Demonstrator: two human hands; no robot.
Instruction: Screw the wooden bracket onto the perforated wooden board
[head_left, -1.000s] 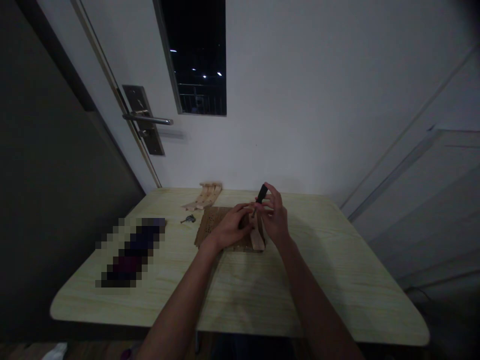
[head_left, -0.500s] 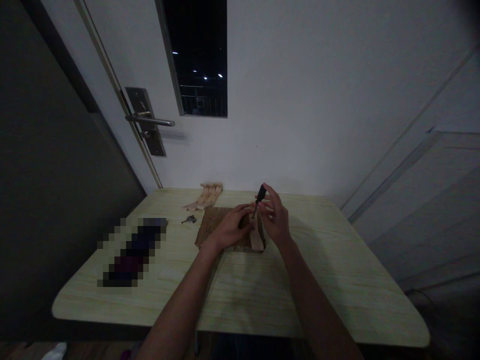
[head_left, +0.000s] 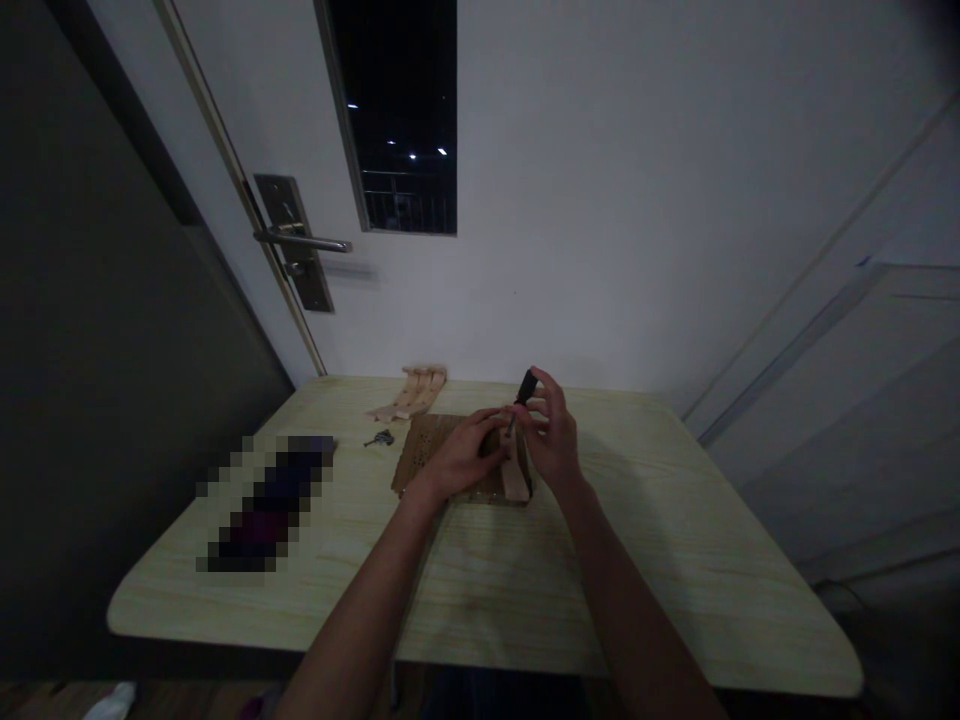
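Head view, dim: right hand [head_left: 556,442] is pinching a slim black-handled screwdriver [head_left: 525,386], tilted, above the far middle of the pale wood-grain table [head_left: 675,560]; its tip is disappearing behind the fingers. Left hand [head_left: 459,456] is lying curled over a flat brown perforated board [head_left: 420,450]; I cannot tell whether it is gripping anything. A smooth pale wooden strip [head_left: 514,480] is lying at the board's right edge between the hands, partly covered; a pixelated patch [head_left: 262,500] is masking something on the left.
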